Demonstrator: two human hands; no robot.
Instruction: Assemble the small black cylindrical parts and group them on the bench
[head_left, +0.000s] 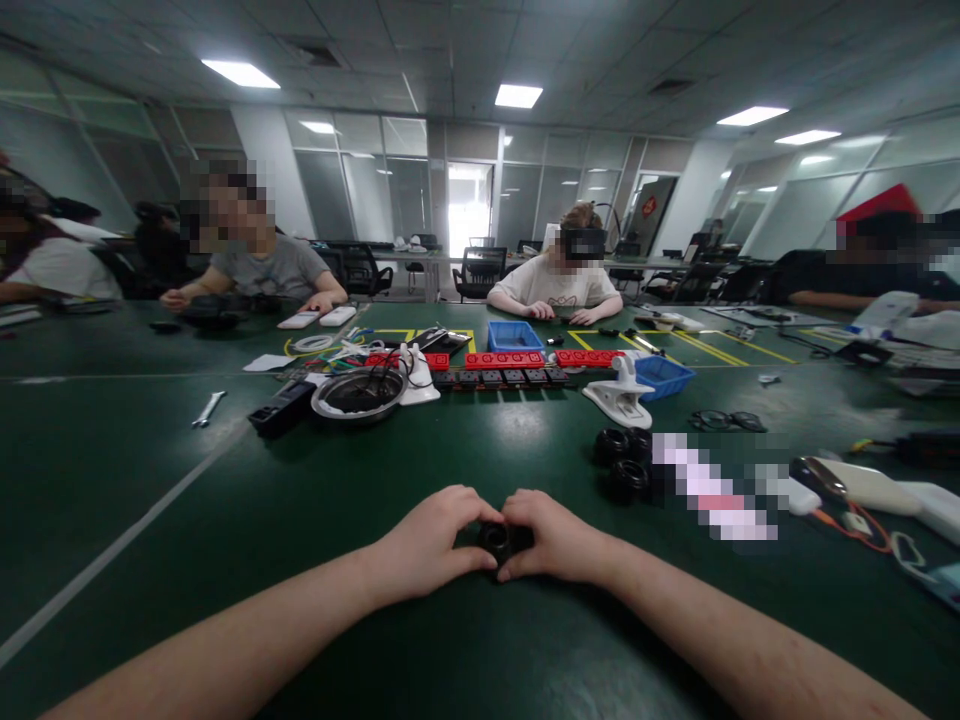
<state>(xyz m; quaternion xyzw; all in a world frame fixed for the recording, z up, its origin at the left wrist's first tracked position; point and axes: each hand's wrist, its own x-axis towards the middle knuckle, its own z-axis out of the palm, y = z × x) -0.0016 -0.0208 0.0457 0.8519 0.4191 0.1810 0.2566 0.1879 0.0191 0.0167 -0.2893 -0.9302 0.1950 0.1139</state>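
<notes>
Between my two hands, low over the green tabletop (420, 640), is a small black ring-shaped part (495, 540) with a round opening on top. My left hand (431, 540) grips it from the left with thumb and fingertips. From the other side my right hand (555, 535) closes on it too, its fingers partly hiding the part. Whether it is one piece or two pressed together I cannot tell. Several similar black round parts (628, 478) are grouped to the right, beyond my right hand.
Farther off stand a metal bowl (360, 397), a white clamp stand (621, 398), a red power strip (504, 359) and blue bins (664, 376). A wrench (209, 409) lies left; glasses (727, 420) and an orange cable (847, 528) lie right. Other people (559, 275) sit across the table.
</notes>
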